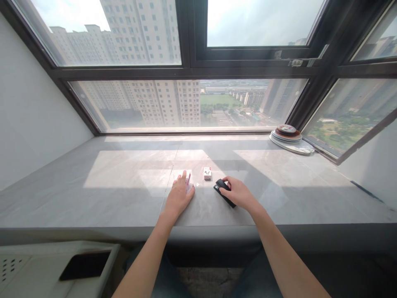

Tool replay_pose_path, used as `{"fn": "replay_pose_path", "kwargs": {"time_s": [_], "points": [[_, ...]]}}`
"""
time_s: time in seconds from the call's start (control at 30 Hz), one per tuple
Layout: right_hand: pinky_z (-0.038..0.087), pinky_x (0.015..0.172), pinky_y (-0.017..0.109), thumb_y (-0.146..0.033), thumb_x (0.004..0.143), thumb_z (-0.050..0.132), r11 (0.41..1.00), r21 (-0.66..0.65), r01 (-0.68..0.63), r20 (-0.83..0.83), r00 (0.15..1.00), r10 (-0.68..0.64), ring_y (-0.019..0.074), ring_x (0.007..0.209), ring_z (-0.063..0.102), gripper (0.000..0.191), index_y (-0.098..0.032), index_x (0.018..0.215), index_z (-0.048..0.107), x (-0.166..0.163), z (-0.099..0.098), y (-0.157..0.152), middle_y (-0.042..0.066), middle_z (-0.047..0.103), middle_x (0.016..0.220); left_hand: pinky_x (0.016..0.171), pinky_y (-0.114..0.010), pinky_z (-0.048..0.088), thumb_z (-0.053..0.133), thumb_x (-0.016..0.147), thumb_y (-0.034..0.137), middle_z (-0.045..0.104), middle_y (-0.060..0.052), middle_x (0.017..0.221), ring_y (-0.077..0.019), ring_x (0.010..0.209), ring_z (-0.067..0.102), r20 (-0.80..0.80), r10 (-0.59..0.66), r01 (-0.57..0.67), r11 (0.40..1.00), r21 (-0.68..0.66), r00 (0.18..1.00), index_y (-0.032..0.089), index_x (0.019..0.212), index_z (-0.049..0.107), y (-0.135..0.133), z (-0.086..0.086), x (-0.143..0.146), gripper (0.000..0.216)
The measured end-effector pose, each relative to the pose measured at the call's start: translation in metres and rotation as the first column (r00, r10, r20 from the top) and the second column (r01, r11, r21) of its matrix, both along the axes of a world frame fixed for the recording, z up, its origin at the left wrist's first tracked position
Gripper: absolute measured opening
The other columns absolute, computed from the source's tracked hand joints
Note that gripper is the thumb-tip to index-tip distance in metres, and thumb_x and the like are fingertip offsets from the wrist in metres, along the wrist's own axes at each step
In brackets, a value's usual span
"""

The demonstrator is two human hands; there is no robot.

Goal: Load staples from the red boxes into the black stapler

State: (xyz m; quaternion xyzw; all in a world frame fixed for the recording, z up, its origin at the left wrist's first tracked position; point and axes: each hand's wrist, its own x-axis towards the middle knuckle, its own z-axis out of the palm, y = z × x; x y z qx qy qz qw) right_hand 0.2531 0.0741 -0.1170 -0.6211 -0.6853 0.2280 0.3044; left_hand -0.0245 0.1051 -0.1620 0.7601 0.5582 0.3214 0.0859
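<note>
A black stapler [226, 193] lies slantwise on the grey stone sill. My right hand [237, 191] grips it from the right, thumb and fingers closed about its upper body. My left hand [180, 194] rests on the sill with its fingers stretched forward and the thumb apart. Between that thumb and the forefinger is a small clear, pinkish thing [188, 182], partly hidden by the hand; its kind I cannot make out. A small white box [207, 173] with dark and red print stands between my hands, a little beyond them, touched by neither.
Stacked plates [288, 138] sit in the far right corner by the window. Dark window frames [186, 73] border the sill's back. Below left is a pale cabinet [34, 269] with a dark phone-like slab [85, 265] on it. The sill's front edge [214, 226] runs beneath my forearms.
</note>
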Motion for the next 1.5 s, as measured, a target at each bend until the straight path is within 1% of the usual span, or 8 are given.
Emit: {"fn": "replay_pose_path", "kwargs": {"time_s": [0.27,0.37,0.5,0.7,0.9,1.27,1.4,1.5], "points": [[0.034,0.055,0.028,-0.054,0.084,0.068,0.991,0.01,0.131,-0.133,0.983,-0.128,0.0174,0.06,0.054,0.041,-0.018,0.104,0.073,0.002,-0.016,-0.001,-0.002,0.053,0.062,0.119,-0.055,0.027,0.04,0.106,0.036,0.044,-0.017,0.155,-0.0354,0.148,0.035,-0.136,-0.025,0.041,0.992,0.116,0.99,0.025,0.164,0.023,0.004,-0.003,0.076,0.061],[0.035,0.049,0.026,-0.06,0.086,0.067,0.993,-0.057,0.101,-0.222,0.969,-0.112,0.0153,0.054,0.051,0.045,-0.018,0.1,0.074,0.003,-0.023,-0.004,-0.003,0.05,0.06,0.118,-0.059,0.029,0.038,0.107,0.033,0.041,-0.018,0.156,-0.0374,0.147,0.034,-0.158,0.02,0.002,0.991,0.136,0.987,0.026,0.161,0.031,0.008,-0.005,0.097,0.055],[0.044,0.044,0.024,-0.062,0.089,0.064,0.984,-0.179,0.017,-0.466,0.879,-0.1,0.0135,0.049,0.052,0.053,-0.017,0.116,0.071,0.001,-0.031,-0.01,-0.004,0.052,0.064,0.118,-0.057,0.032,0.036,0.108,0.031,0.044,-0.016,0.153,-0.0343,0.146,0.037,-0.166,0.058,-0.035,0.99,0.136,0.984,0.027,0.155,0.039,0.003,-0.003,0.101,0.048],[0.051,0.044,0.024,-0.06,0.091,0.064,0.99,-0.14,-0.009,-0.597,0.798,-0.077,0.013,0.052,0.055,0.052,-0.016,0.117,0.069,-0.026,-0.039,-0.008,-0.003,0.055,0.069,0.119,-0.055,0.036,0.039,0.107,0.032,0.047,-0.014,0.151,-0.0324,0.147,0.037,-0.15,0.067,-0.047,0.99,0.134,0.986,0.028,0.15,0.046,-0.036,0.0,0.076,0.043],[0.05,0.042,0.024,-0.06,0.095,0.058,0.992,-0.095,-0.086,-0.612,0.791,0.01,0.014,0.051,0.058,0.05,-0.018,0.118,0.069,-0.094,-0.042,-0.014,0.0,0.063,0.075,0.12,-0.052,0.037,0.036,0.108,0.028,0.046,-0.011,0.154,-0.028,0.152,0.033,-0.088,0.07,-0.061,0.993,0.097,0.994,0.028,0.148,0.047,-0.064,0.001,0.033,0.042],[0.051,0.053,0.025,-0.056,0.1,0.054,0.994,-0.023,-0.11,-0.542,0.836,0.08,0.0188,0.07,0.064,0.037,-0.021,0.096,0.066,-0.207,-0.031,0.022,0.004,0.065,0.085,0.124,-0.046,0.035,0.031,0.107,0.028,0.052,-0.008,0.149,-0.0217,0.148,0.04,-0.093,0.027,-0.016,0.993,0.115,0.995,0.024,0.141,0.052,-0.016,-0.002,-0.088,0.04],[0.051,0.057,0.027,-0.055,0.1,0.055,0.991,-0.01,-0.13,-0.519,0.848,0.106,0.0204,0.074,0.066,0.034,-0.022,0.099,0.065,-0.226,-0.024,0.035,0.004,0.064,0.082,0.123,-0.045,0.034,0.03,0.106,0.028,0.054,-0.008,0.148,-0.0211,0.148,0.039,-0.086,0.024,-0.014,0.994,0.11,0.996,0.024,0.14,0.054,-0.003,0.0,-0.108,0.041],[0.049,0.053,0.027,-0.056,0.102,0.05,0.993,-0.021,-0.116,-0.528,0.845,0.087,0.0186,0.065,0.063,0.038,-0.022,0.112,0.063,-0.227,-0.025,0.038,0.002,0.063,0.08,0.122,-0.055,0.032,0.032,0.105,0.027,0.055,-0.007,0.149,-0.0243,0.148,0.04,-0.056,0.076,-0.071,0.994,0.085,0.996,0.027,0.141,0.055,-0.005,0.003,-0.112,0.042]]}}
